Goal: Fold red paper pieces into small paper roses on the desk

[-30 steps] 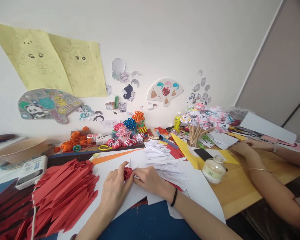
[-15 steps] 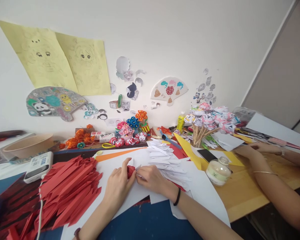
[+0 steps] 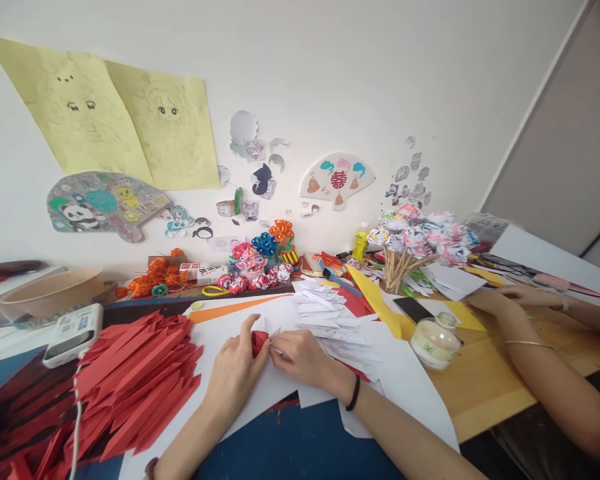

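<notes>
Over the white sheet (image 3: pixel 405 393), left hand (image 3: pixel 233 367) grasps the red folded piece (image 3: pixel 260 341); right hand (image 3: pixel 303 353) pinches the pale strip end (image 3: pixel 275 334) beside it. Light, steady pressure advisable: anchor the folds, ease the strip, avoid crushing.

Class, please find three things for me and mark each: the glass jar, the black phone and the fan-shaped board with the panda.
Clear glass jar with pale label (image 3: pixel 435 345): head view, on its label.
Flat black phone (image 3: pixel 411 309): head view, on its screen.
Grey fan-shaped panda board (image 3: pixel 100 200): head view, mid-panel.
</notes>
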{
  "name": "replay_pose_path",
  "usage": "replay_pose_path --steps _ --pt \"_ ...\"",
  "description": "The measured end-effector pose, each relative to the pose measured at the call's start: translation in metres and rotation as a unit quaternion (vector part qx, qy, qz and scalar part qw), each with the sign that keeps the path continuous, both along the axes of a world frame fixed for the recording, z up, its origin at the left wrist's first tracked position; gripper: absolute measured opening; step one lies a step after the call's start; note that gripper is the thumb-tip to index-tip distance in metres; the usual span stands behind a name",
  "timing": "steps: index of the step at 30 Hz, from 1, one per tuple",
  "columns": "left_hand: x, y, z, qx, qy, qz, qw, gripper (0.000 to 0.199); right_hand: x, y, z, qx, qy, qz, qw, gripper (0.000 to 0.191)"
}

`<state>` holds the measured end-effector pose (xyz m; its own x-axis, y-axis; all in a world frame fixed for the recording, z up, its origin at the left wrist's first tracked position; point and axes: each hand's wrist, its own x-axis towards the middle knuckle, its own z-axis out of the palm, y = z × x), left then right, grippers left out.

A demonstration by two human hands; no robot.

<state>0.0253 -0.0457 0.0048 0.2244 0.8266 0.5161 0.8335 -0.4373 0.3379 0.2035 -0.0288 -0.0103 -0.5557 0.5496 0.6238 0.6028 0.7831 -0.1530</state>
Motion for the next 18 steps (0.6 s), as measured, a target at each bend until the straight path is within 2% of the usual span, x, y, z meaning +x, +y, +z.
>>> replay_pose_path --steps 6,18 --pt "-0.0015 0.0019 -0.0012 -0.011 -0.006 0.014 1.000 0.047 0.0010 0.0013 -0.0045 0.016 -0.007 -0.008 1.000 0.027" --pt "-0.0026 0.0021 -0.0008 0.057 0.027 0.021 0.998 0.052 0.0009 0.0027 -0.0093 0.050 0.020 -0.006 0.999 0.035"
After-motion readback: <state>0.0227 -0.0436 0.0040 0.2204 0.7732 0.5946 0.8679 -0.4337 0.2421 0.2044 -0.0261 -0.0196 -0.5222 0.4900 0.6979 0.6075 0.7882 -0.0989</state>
